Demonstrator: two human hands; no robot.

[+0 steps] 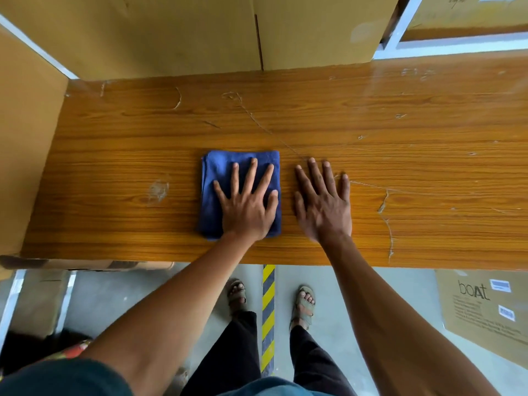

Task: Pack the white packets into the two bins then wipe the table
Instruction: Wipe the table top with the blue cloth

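Both hands lie flat, fingers spread: left hand (247,205) presses the folded blue cloth (213,195) near the table's (114,155) front edge, right hand (324,202) on bare wood beside it.

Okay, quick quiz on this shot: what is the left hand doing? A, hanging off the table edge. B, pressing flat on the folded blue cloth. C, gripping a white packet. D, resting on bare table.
B: the left hand lies with spread fingers flat on the folded blue cloth, while the right hand rests on the bare table.
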